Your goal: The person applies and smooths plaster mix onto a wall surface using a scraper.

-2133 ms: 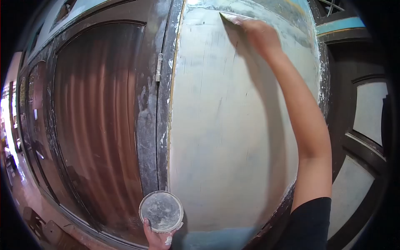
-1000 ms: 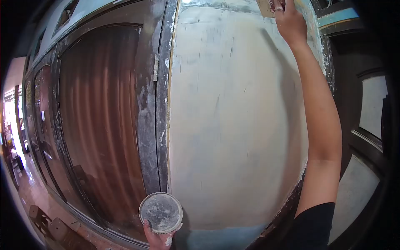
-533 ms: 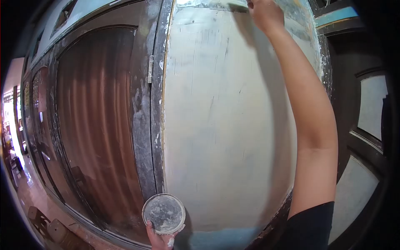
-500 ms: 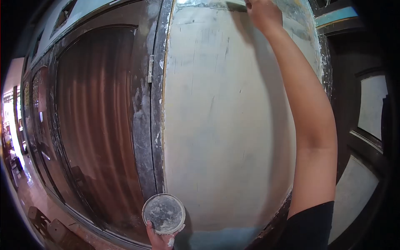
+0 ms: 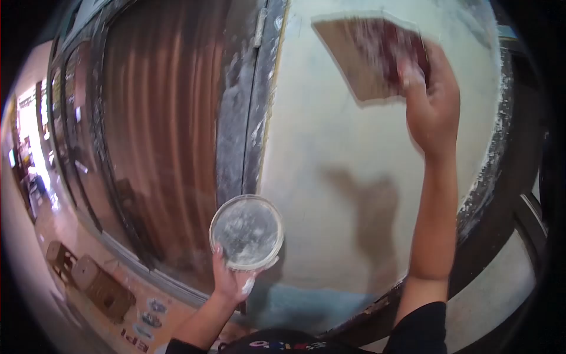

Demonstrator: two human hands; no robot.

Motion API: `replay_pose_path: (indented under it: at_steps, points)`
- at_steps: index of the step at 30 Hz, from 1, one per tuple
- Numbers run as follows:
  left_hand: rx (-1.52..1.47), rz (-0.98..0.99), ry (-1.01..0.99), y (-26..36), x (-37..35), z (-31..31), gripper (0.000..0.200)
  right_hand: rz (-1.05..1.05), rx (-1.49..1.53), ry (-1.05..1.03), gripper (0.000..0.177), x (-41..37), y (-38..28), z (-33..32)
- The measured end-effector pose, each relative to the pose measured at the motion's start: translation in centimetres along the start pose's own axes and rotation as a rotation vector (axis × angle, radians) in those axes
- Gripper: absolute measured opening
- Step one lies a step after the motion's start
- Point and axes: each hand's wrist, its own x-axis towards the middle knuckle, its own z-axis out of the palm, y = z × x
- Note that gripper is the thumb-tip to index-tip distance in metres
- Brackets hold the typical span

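Observation:
Low in the middle, my left hand (image 5: 232,282) grips a round lid (image 5: 246,233) from below, thumb over its rim. White smears cover the lid's grey face, and a white blob sticks to my hand. Up at the right, my right hand (image 5: 435,103) is closed on a flat putty spreader (image 5: 367,56), brown toward its wide edge and dark red, smeared white, near my fingers. The spreader is held off the pale panel (image 5: 330,141), where the shadow of my hand falls. Blurring softens the spreader's outline.
A dark door frame (image 5: 239,118) with a hinge borders the panel on the left, beside reddish-brown curtains (image 5: 159,118) behind glass. Brown wooden stools (image 5: 100,286) stand on the floor at lower left. Dark framing (image 5: 525,135) runs along the right.
My right hand has come down from the panel's top edge, bringing the spreader into full view. The view has tilted down and shifted left; the lid appears higher and further right.

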Motion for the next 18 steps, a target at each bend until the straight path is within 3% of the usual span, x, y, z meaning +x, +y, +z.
replay_pose_path:
  at_steps: [3,4,5,6,7,9,18]
  points:
    - [-0.036,0.03,-0.094,-0.6,0.3,-0.1,0.087,0.349,0.111,-0.023,0.026,-11.7,-4.4,1.9]
    - [-0.034,0.033,-0.075,-0.5,0.3,-0.3,0.087,0.463,0.111,-0.114,0.026,-14.9,-5.1,2.1]
    - [-0.029,0.037,-0.101,-0.6,0.3,-0.4,0.09,0.493,0.112,-0.149,0.027,-17.6,-5.1,2.6]
    - [-0.024,0.037,-0.13,-0.8,0.3,-0.6,0.092,0.64,0.244,-0.101,0.024,-20.6,-5.3,3.4]
    - [-0.022,0.031,-0.117,-1.1,0.3,-0.9,0.092,0.655,0.248,-0.104,0.024,-22.6,-5.6,4.0]
    - [-0.063,0.0,-0.101,-1.7,-0.1,-1.1,0.091,0.923,0.45,0.072,0.02,-25.6,-5.9,4.5]
    - [0.015,-0.108,-0.059,-2.7,-0.1,-3.4,0.089,0.94,0.433,-0.06,0.02,-29.0,-5.8,6.8]
